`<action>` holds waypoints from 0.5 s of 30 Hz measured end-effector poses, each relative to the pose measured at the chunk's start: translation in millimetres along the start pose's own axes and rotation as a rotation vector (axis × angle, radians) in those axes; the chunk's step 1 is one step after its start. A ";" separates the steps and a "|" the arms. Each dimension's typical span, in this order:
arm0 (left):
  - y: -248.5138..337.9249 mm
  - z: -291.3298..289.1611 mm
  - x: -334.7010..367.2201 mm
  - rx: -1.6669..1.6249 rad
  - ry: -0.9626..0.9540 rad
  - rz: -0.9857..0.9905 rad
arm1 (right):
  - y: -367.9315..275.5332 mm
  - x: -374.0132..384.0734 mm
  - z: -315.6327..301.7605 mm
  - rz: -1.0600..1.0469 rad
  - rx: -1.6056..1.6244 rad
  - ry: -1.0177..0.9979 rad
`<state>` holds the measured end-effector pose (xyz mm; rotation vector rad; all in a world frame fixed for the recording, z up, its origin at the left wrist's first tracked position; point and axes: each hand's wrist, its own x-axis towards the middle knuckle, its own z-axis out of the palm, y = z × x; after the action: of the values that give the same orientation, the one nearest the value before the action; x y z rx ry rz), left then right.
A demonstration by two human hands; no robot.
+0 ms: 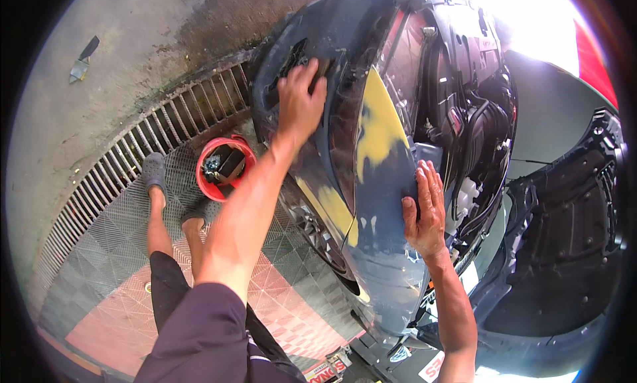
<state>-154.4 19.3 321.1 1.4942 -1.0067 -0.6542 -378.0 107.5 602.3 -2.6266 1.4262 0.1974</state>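
Note:
My left hand [302,97] is at the car's grey front bumper [305,41], fingers curled round a dark flat block [323,70], partly hidden under them. Wet and bare, my right hand [426,214] lies on the inner edge of the grey fender [385,250], fingers stretched out and holding nothing. Between the hands, the fender carries a yellow filler patch [378,127] with blurred, sanded-looking edges. Another yellow patch [334,207] sits lower, by the wheel-arch side.
A red bucket [204,184] with dark pieces in it stands beside my feet. A metal drain grate [159,127] curves along the tiled floor [119,250]. The engine bay [464,111] lies open, with the raised hood [557,230] at right. Debris [81,68] lies on the concrete.

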 end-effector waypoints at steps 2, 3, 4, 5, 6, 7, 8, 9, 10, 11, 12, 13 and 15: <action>-4.5 -3.9 12.7 0.029 -0.043 -0.003 | -2.2 3.7 1.6 -0.002 -0.023 -0.006; -1.0 -5.5 -3.5 -0.005 -0.030 -0.014 | -1.5 0.9 0.3 0.005 -0.024 -0.013; 5.8 -8.4 -31.0 -0.042 -0.016 -0.022 | -0.1 -2.7 -1.9 0.014 -0.027 -0.018; 13.0 -12.0 -60.4 -0.031 -0.013 -0.045 | 0.8 -4.7 -4.3 0.019 -0.029 -0.021; 22.4 -17.6 -74.9 -0.019 -0.023 -0.067 | 1.8 -5.1 -4.9 0.019 -0.015 -0.018; 21.2 -13.7 -68.3 -0.055 -0.015 -0.058 | 2.1 -5.4 -5.2 0.019 -0.001 -0.016; 17.0 -7.3 -55.4 -0.092 -0.009 -0.049 | 2.0 -5.6 -6.0 0.021 0.011 -0.014; 13.6 -1.9 -28.7 -0.077 0.003 -0.038 | 2.8 -4.7 -4.0 0.016 0.023 -0.005; 6.8 2.2 1.3 -0.059 0.008 -0.029 | 1.3 -1.2 -2.1 0.006 0.008 -0.007; -2.2 0.3 24.1 0.015 -0.006 -0.035 | -1.5 6.0 0.6 -0.006 0.001 -0.012; 1.8 -2.9 27.9 -0.002 -0.113 -0.135 | -1.2 3.1 -0.5 0.000 -0.018 -0.020; -0.6 -5.7 17.8 -0.029 -0.129 -0.116 | -0.4 1.4 -0.9 0.000 -0.019 -0.012; 8.7 -14.5 -20.5 -0.108 -0.153 -0.144 | 2.9 -4.0 -2.7 0.013 -0.004 -0.014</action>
<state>-153.8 44.6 329.3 1.4477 -0.9691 -0.9229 -382.5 108.7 605.5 -2.6149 1.4401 0.2205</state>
